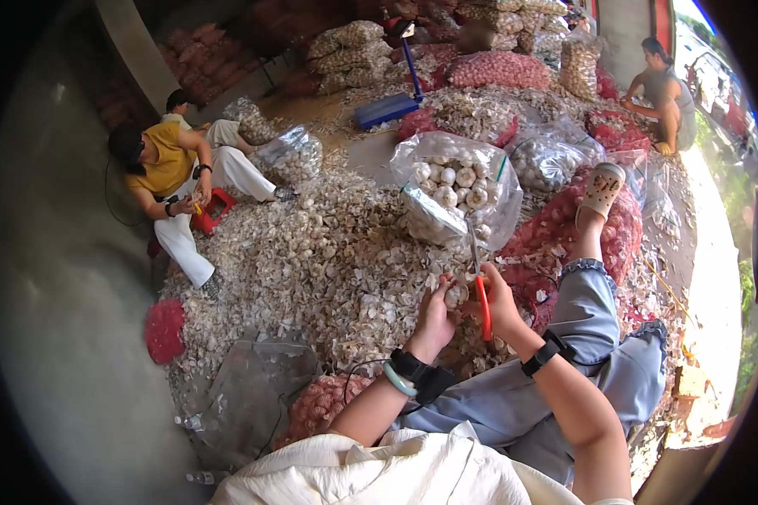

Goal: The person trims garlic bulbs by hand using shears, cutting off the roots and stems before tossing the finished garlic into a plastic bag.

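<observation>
My left hand (pixel 432 321) is closed around a whitish garlic bulb (pixel 456 295), its fingers partly covering it. Close beside it, my right hand (pixel 504 305) grips a pair of scissors (pixel 483 305) with orange handles, the blades pointing up and away from me. Just beyond the blades stands a clear plastic bag (pixel 507 198) filled with white garlic bulbs (pixel 446 195). Under and around my hands spreads a heap of dry garlic skins (pixel 312 278) with some loose bulbs among them.
Red mesh sacks (pixel 619 220) of garlic lie to the right, another mesh sack (pixel 324 406) by my lap. A co-worker in yellow (pixel 167 160) sits at left, another person (pixel 661 97) crouches at far right. A blue scale (pixel 386 111) and stacked sacks (pixel 345 55) stand behind.
</observation>
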Tool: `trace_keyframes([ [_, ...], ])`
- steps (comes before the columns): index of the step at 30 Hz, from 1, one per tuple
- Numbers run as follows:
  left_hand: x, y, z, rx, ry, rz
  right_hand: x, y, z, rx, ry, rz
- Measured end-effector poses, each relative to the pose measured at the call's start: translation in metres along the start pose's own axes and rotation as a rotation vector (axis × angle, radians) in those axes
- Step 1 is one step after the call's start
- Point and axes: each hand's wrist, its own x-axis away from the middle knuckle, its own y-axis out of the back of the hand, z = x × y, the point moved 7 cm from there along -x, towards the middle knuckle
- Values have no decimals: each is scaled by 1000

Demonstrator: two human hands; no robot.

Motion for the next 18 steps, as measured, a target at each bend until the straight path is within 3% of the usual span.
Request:
trace_keyframes([
  [1, 13, -15, -4, -96, 77, 106, 1, 1, 7, -39, -23, 25],
  [5, 37, -43, -15, -440, 86, 129, -2, 8, 14, -79, 27, -36],
  [10, 34, -43, -20, -452, 4, 119, 1, 7, 20, -72, 39, -61],
  [18, 30, -38, -33, -193, -230, 162, 5, -4, 21, -74, -13, 32],
])
